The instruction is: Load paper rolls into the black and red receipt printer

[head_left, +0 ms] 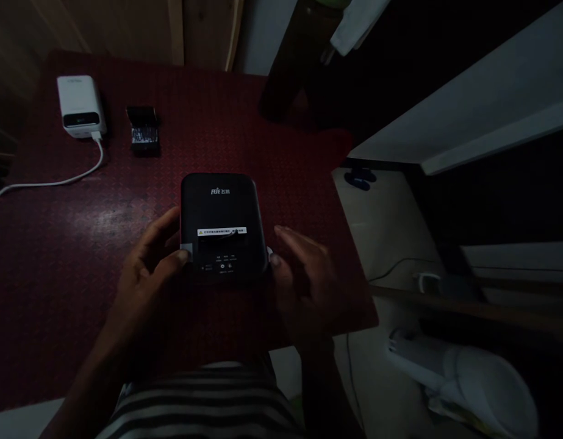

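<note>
On the black device [217, 210], illegible print [225, 257].

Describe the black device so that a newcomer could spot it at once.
Start at the dark red tabletop. Between the left hand and right hand sits the black device, round-cornered. Unlike the white corded box and smaller black case, it carries a white label strip.

Your left hand [141, 274] touches the left edge of the black box [221, 210]; your right hand [306, 274] (thumb and forefinger apart) is by its right side. A white device [78, 97] with a cable [61, 183] lies far left on the red table [208, 122].
</note>
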### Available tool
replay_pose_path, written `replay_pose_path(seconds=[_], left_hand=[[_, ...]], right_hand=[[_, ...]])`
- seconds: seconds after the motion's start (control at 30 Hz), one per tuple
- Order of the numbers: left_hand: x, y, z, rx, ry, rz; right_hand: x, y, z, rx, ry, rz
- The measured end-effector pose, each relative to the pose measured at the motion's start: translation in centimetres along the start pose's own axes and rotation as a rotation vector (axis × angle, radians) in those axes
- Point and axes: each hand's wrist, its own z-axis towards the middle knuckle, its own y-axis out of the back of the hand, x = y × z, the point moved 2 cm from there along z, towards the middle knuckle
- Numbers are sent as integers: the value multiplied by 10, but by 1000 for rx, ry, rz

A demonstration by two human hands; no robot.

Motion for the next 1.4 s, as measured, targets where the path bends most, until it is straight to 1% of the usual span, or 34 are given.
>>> replay_pose_path(seconds=[0.07, 0.13, 0.2, 0.3, 0.4, 0.67, 0.87, 0.97, 1.07, 1.13, 1.2, 1.27, 1.33, 1.4], left_hand=[[-1, 2, -2, -6, -11, 28], [-2, 3, -1, -12, -21, 62], [-3, 3, 1, -16, -31, 93], [-3, 2, 2, -20, -37, 114], [-6, 0, 1, -13, -26, 84], [-14, -13, -6, -31, 54, -11], [-11, -13, -2, -62, 57, -21], [-7, -11, -1, -63, 44, -10], [0, -9, -1, -46, 14, -20], [5, -7, 0, -14, -1, -34], [9, -5, 0, 19, -18, -46], [12, -3, 1, 46, -46, -52], [14, -1, 3, 57, -90, -49], [16, 0, 4, 60, -116, -43]], right_hand=[[-10, 2, -9, -44, -107, -19], [-16, 1, -19, -37, -176, 0], [-16, -3, -26, -14, -203, 56], [-9, -8, -31, -7, -191, 121], [-5, -11, -31, -14, -181, 127], [-8, -11, -31, 10, -163, 131], [-6, -13, -29, -7, -139, 128], [-5, -12, -27, 5, -134, 101], [-2, -4, -18, 14, -112, 60], [2, 3, -6, 23, -86, 7], [7, 6, 12, 63, -31, -59], [13, 2, 35, 160, 74, -81], [19, -12, 58, 319, 175, -72], [25, -33, 81, 535, 203, -128]])
